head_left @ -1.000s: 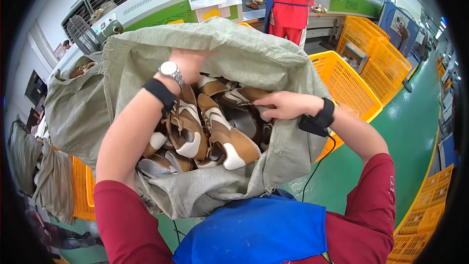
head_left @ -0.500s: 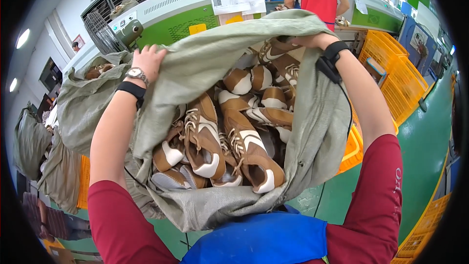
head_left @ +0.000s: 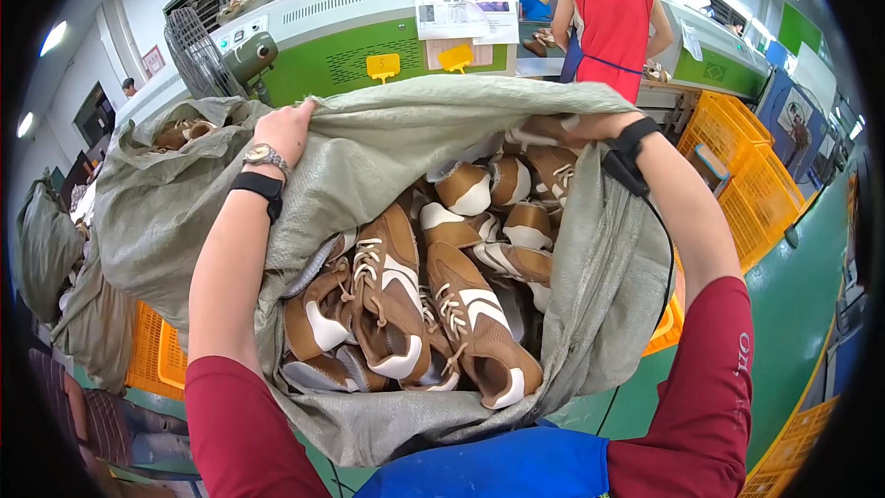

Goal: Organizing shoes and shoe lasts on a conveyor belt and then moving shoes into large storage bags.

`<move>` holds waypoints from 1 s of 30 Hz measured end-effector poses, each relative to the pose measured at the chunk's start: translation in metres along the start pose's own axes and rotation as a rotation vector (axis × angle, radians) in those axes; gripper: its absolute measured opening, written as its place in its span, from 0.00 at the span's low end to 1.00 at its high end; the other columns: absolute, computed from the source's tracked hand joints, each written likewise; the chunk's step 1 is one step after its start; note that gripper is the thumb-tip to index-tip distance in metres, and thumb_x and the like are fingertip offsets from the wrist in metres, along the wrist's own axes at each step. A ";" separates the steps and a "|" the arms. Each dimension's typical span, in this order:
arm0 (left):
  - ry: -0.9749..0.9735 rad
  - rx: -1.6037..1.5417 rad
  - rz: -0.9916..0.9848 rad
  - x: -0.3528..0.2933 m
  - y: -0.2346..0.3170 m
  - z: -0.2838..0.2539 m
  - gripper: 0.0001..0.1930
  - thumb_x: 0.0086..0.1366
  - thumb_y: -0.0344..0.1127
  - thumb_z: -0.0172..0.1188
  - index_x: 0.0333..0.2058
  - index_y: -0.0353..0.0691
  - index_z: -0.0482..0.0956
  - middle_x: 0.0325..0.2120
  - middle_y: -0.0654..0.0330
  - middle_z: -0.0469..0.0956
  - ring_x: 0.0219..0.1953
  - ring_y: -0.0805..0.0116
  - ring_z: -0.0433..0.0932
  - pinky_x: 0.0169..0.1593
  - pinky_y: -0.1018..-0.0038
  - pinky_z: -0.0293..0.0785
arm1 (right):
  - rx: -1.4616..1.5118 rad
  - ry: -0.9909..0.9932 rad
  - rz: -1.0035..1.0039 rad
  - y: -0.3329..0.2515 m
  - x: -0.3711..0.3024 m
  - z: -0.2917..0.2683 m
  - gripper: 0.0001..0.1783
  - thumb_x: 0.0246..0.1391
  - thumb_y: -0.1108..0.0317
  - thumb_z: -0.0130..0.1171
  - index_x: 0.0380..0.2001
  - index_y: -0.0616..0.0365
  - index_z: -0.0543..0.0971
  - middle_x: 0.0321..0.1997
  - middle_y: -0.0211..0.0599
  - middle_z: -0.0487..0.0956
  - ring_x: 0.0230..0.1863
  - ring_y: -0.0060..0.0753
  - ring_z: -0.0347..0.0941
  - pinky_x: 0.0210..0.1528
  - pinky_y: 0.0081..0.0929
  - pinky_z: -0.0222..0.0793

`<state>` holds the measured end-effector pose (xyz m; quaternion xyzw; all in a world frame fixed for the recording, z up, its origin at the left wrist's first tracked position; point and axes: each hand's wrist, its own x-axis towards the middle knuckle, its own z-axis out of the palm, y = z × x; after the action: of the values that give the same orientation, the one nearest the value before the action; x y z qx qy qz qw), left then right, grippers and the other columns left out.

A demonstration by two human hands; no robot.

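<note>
In front of me a grey-green woven sack (head_left: 604, 267) gapes wide, full of brown sneakers with white stripes and laces. One sneaker (head_left: 475, 323) lies on top at the near side, toe pointing away, and another sneaker (head_left: 387, 290) rests left of it. My left hand (head_left: 284, 129) is closed on the sack's far-left rim, the fabric bunched at its fingertips. At the far right of the rim, my right hand (head_left: 599, 126) grips the edge, its fingers reaching under the fabric and partly hidden in the sack's shade.
Another filled sack (head_left: 147, 194) stands to the left. Behind are a green-and-white machine (head_left: 346, 51), a fan (head_left: 198, 51) and a person in a red vest (head_left: 608, 23). Yellow crates (head_left: 761, 194) stack at right on the green floor (head_left: 797, 249). A striped-shirted person (head_left: 97, 415) is at lower left.
My left hand's fingers, spread over the fabric before, are now closed on the rim. The sack's far rim sits lower in view, and more of the background shows above it.
</note>
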<state>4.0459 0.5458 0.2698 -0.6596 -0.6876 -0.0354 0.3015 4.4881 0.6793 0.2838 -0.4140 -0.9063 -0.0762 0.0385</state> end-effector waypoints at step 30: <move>0.001 -1.420 -0.036 -0.145 0.078 -0.188 0.18 0.65 0.43 0.53 0.30 0.30 0.78 0.17 0.72 0.71 0.20 0.88 0.64 0.22 0.85 0.62 | 2.034 -0.238 0.129 -0.112 -0.145 -0.056 0.27 0.58 0.49 0.46 0.47 0.64 0.72 0.43 0.39 0.77 0.38 0.24 0.76 0.42 0.19 0.72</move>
<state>4.1798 0.3436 0.3288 -0.6852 -0.5089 -0.4805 -0.2016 4.4988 0.4897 0.3079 -0.2384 -0.5159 0.7718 0.2852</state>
